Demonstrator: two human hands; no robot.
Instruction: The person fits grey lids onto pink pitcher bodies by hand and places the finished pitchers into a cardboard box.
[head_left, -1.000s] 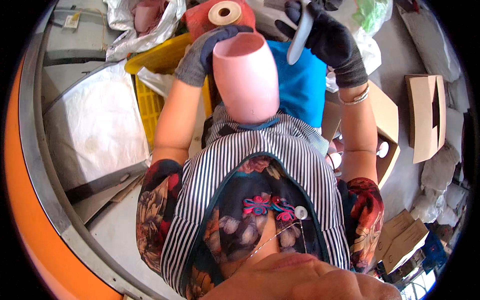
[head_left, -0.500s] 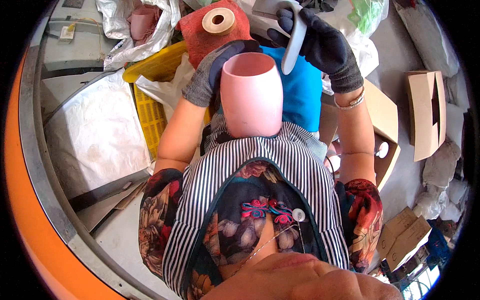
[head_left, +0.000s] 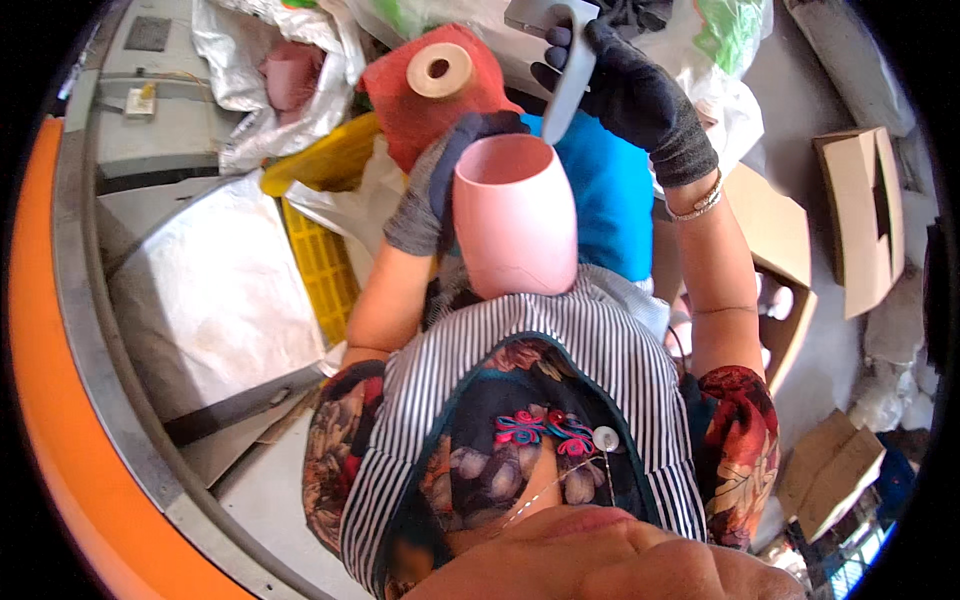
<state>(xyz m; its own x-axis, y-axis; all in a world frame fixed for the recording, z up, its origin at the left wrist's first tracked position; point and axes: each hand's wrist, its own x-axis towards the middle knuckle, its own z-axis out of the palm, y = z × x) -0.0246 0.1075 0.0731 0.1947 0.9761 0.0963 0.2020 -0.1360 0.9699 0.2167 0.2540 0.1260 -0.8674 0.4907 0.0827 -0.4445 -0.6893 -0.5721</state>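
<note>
A pink barrel-shaped pot (head_left: pixel 515 225) stands mouth up against my striped apron, with a thin line on its lower wall. My gloved left hand (head_left: pixel 450 175) is wrapped round its left side; the fingertips behind it are hidden. In my gloved right hand (head_left: pixel 635 100) is a grey tool (head_left: pixel 570 90) with a smooth, slightly curved handle and what looks like a flat, wide head. The handle's lower end hangs just over the pot's back right rim; I cannot tell whether they touch.
Beyond the pot, a cream-coloured ring (head_left: pixel 439 70) lies on a red cloth (head_left: pixel 385 95). To the left are a yellow basket (head_left: pixel 315 250) and a white bag (head_left: pixel 235 80) holding a pink pot (head_left: pixel 292 78). On the right, an open cardboard box (head_left: pixel 775 225) holds pink pieces, near another carton (head_left: pixel 862 220).
The grey tool has tilted and shifted left, bringing its handle end near the pot's rim; its flat head shows more. The whole view has shifted slightly. Both hands keep their grip.
</note>
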